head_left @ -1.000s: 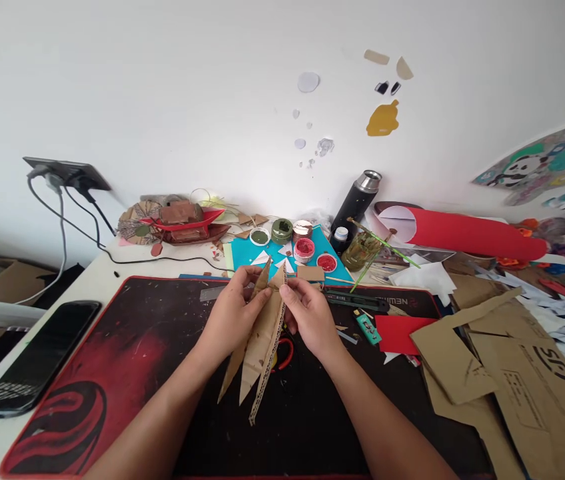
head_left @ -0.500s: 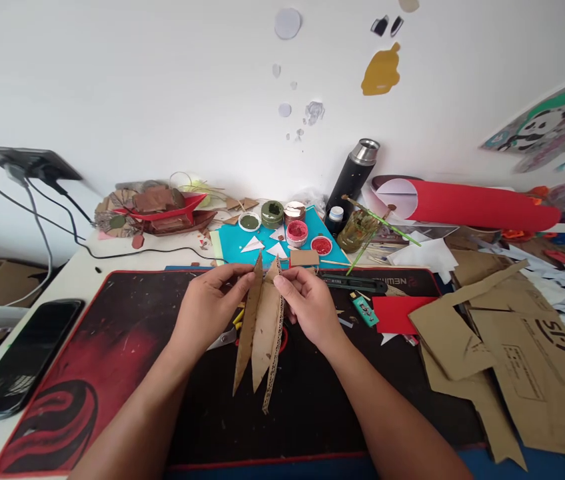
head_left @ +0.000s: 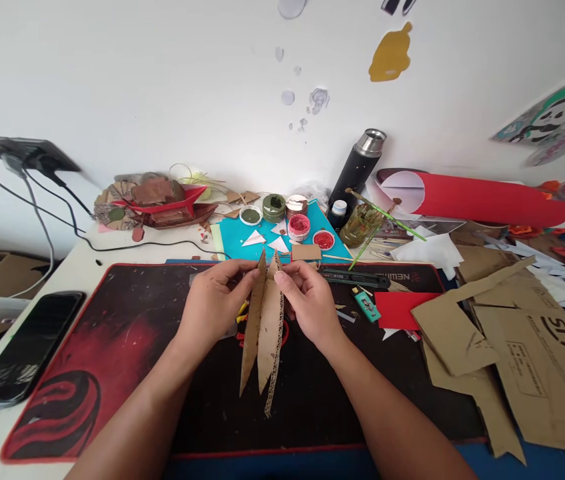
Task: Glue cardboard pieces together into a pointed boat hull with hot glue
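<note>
Long pointed cardboard pieces (head_left: 268, 327) are held upright over the dark mat, their tips toward me and away from me. My left hand (head_left: 217, 293) pinches the left strip near its far end between thumb and fingers. With thumb and fingers, my right hand (head_left: 310, 297) grips the right strip, whose corrugated edge faces me. A wider flat piece lies between the two side strips; whether they are joined is unclear. Behind the cardboard, scissors (head_left: 244, 311) with yellow and red on the handles are mostly hidden.
Paint jars (head_left: 274, 208) stand on blue paper (head_left: 240, 237) at the back. A thermos (head_left: 357, 167) and a brush jar (head_left: 357, 230) are beside them. Cardboard scraps (head_left: 527, 353) pile up on the right; a phone (head_left: 27, 350) lies left. A utility knife (head_left: 357, 278) rests on the mat.
The view has shifted slightly. The left cardboard strip has turned a little and sits closer to the right one. Both hands keep their hold.
</note>
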Tool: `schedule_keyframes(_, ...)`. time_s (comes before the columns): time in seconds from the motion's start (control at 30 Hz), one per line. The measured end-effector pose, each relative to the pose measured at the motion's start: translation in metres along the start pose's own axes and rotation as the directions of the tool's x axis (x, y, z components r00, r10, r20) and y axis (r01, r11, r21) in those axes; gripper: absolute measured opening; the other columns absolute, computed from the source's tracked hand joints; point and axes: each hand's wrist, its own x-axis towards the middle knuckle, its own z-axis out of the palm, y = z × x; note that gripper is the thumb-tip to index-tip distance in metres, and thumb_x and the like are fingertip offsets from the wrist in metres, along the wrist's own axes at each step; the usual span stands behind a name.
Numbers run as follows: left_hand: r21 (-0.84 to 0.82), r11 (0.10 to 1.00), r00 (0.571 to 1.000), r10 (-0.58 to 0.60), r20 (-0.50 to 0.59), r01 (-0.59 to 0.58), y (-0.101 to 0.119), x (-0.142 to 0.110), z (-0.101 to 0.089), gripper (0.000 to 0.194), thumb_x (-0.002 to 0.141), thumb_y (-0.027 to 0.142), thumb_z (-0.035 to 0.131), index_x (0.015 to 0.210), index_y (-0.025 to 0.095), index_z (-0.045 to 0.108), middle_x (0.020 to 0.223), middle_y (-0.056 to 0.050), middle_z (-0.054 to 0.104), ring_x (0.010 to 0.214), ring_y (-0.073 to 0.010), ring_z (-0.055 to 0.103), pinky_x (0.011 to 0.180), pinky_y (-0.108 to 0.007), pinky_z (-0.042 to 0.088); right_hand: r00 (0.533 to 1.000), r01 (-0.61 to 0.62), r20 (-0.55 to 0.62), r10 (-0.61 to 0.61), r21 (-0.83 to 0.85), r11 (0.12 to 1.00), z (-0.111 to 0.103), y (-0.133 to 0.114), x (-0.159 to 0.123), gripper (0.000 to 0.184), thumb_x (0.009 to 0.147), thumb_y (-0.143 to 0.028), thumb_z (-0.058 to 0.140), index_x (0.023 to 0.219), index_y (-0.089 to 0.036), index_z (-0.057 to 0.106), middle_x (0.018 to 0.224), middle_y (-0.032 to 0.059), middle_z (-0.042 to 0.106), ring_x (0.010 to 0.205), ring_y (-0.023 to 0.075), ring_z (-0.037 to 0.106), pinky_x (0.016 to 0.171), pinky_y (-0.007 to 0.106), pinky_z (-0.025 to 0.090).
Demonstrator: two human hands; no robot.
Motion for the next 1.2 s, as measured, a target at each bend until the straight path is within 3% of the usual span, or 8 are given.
schedule_keyframes(0.43, -0.087, 0.995, 0.999, -0.047, 0.007, 0.048, 0.002, -0.001, 0.008, 0.027, 0.096, 0.042, 0.07, 0.103, 0.024, 0.088, 0.103, -0.003, 0.088, 0.091, -0.0258, 0.081, 0.078, -0.033, 0.061, 1.0, 0.03, 0.006, -0.03, -0.004, 1.0, -0.002, 0.002, 0.0, 0.049, 0.094, -0.072, 0.073, 0.087, -0.025, 0.063, 0.06, -0.0064, 0.049, 0.05, 0.0137, 0.045, 0.048, 0.028, 0.035)
schedule_keyframes(1.2, -0.077, 0.991, 0.994, 0.106, -0.012, -0.107, -0.006, -0.001, 0.013, 0.023, 0.1, 0.031, 0.069, 0.11, 0.022, 0.089, 0.111, -0.005, 0.088, 0.101, -0.0255, 0.082, 0.092, -0.038, 0.062, 0.998, 0.055, 0.04, -0.056, 0.009, 0.998, 0.0, 0.004, -0.001, 0.048, 0.097, -0.071, 0.07, 0.085, -0.026, 0.059, 0.06, -0.0066, 0.047, 0.05, 0.0138, 0.045, 0.048, 0.028, 0.035)
